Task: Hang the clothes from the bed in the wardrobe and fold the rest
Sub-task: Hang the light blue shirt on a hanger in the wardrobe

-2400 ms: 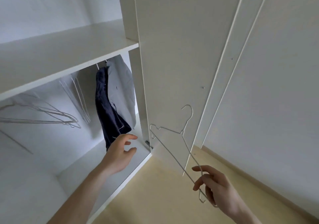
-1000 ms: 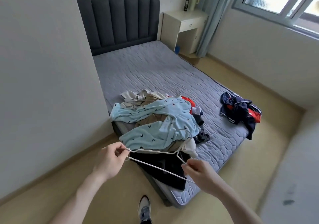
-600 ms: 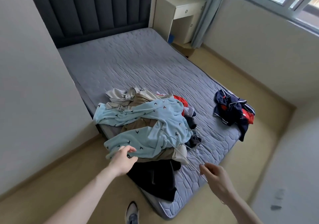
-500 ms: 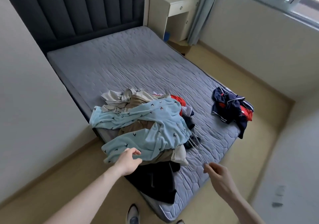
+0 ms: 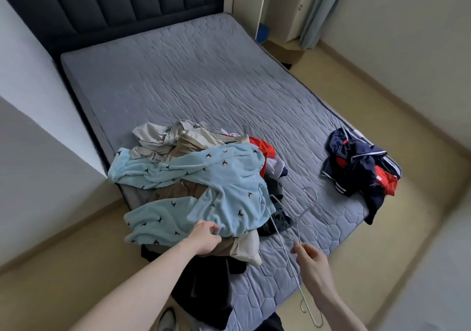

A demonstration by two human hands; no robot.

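Note:
A heap of clothes lies on the near left of the grey bed (image 5: 193,75). On top is a light blue garment with small dark bird prints (image 5: 204,185). My left hand (image 5: 204,236) pinches its near edge. Beige clothes (image 5: 178,139), a red piece (image 5: 262,147) and a black garment (image 5: 204,287) hanging over the bed's edge make up the rest of the heap. My right hand (image 5: 309,262) holds a thin white wire hanger (image 5: 288,231), whose hook end rests on the mattress. A navy and red jacket (image 5: 359,167) lies apart at the right edge.
A dark padded headboard (image 5: 114,7) stands at the back. A white wall corner (image 5: 38,152) juts in at the left, close to the heap. A cream nightstand (image 5: 285,4) and a grey-blue curtain (image 5: 321,7) are at the back right. Beige floor surrounds the bed.
I turned from the wardrobe to the bed. My left hand let go of the hanger and took hold of the blue garment. The right hand kept the hanger and lowered it onto the mattress.

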